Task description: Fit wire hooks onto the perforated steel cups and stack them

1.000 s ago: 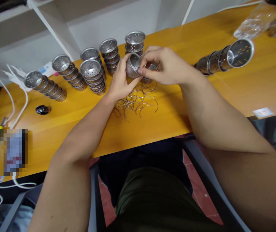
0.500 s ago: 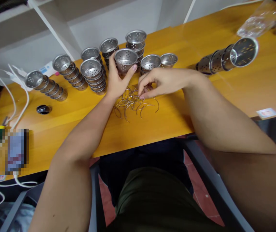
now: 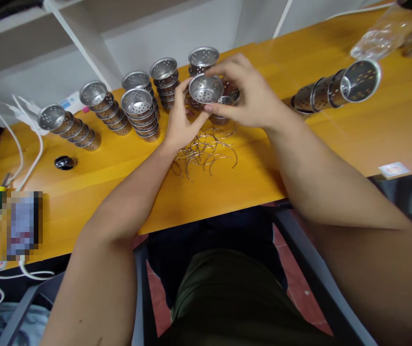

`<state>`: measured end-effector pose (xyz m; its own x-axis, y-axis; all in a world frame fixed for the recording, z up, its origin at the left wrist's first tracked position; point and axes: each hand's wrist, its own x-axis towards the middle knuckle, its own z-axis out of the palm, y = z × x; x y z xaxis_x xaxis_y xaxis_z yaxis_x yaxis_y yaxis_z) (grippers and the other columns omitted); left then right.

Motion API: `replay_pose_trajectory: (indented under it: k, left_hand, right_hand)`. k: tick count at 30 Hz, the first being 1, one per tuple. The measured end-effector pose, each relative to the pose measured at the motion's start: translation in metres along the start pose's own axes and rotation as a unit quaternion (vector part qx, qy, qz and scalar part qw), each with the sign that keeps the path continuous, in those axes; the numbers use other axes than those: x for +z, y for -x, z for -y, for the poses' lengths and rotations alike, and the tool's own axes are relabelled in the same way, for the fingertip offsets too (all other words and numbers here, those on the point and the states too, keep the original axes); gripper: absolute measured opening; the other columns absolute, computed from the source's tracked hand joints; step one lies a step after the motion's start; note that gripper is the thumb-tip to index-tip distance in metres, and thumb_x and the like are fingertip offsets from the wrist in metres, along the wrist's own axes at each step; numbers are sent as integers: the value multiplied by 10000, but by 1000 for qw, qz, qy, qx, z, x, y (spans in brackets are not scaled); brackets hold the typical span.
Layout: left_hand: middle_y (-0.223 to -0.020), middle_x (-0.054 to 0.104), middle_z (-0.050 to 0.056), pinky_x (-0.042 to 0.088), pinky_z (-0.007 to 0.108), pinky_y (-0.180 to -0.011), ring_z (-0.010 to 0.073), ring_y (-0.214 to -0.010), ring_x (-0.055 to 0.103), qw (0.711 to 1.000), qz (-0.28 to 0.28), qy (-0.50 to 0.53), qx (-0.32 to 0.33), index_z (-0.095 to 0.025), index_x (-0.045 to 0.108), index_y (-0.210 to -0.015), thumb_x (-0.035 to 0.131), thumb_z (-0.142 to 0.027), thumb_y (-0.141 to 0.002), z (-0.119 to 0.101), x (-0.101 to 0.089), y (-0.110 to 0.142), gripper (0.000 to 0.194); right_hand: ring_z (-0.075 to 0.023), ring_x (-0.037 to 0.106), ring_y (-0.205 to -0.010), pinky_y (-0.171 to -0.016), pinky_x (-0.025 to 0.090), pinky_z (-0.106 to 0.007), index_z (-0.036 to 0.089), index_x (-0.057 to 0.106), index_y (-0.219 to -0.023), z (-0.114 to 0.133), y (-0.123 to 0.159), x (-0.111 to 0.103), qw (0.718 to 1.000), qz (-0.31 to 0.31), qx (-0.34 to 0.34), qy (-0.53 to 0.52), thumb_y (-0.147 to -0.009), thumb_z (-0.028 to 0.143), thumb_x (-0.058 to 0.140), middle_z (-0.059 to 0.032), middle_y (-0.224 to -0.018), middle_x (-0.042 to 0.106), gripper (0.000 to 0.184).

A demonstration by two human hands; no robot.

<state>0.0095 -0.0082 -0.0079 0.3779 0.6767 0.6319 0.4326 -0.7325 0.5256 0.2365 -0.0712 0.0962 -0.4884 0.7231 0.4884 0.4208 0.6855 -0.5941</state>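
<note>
A perforated metal strainer cup (image 3: 206, 91) is held above the table with its mouth up. My left hand (image 3: 182, 120) grips it from the left, thumb in front and fingers round the side. From the right, my right hand (image 3: 247, 91) closes on the same cup, fingertips at its rim and thumb low on its front; whether a wire is also in these fingers cannot be made out. Below both hands lies a loose tangle of thin curved wires (image 3: 206, 151). Just behind the right hand another perforated cup (image 3: 229, 98) is partly hidden.
Stacks of similar cups stand to the left (image 3: 137, 108) and behind (image 3: 203, 57). At right, a leaning stack (image 3: 321, 93) lies near a clear plastic bottle (image 3: 375, 41). A black round object (image 3: 65, 163), white cables (image 3: 40, 144) and a blurred-out device (image 3: 23, 226) are at left.
My right hand has risen from the wires to the cup and closed on it. My left hand has moved the cup slightly to the right.
</note>
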Motion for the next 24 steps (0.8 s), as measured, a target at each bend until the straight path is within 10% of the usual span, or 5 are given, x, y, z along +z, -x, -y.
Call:
replay_pose_trajectory:
  k: [5,14,24]
  left_hand:
    - [-1787,433,137,593,543,-1205,347,-1544,610,999,22,48,6,-440,-163,-1752,552,-746,-1028,5,-1,-1,1062]
    - [-1827,374,127,521,587,-1298,351,-1665,468,995,92,22,25,-365,342,-1717,617,-608,-1029,2,-8,4,780]
    - [-1852,331,128,483,629,-1316,363,-1683,447,989,142,29,38,-336,333,-1732,532,-612,-1071,7,-3,7,744]
  right_hand:
    - [-335,506,-1454,-1262,355,-464,356,770,-1063,-8,0,-7,1000,-26,-9,-15,-1017,557,831,-97,-1467,610,215]
    - [-335,554,-1347,-1203,379,-461,325,751,-920,-37,4,-27,994,2,77,83,-996,594,766,-131,-1404,655,280]
    - [-405,497,-1365,-1221,335,-538,335,719,-827,-31,0,-25,992,27,105,69,-911,724,756,-125,-1344,661,399]
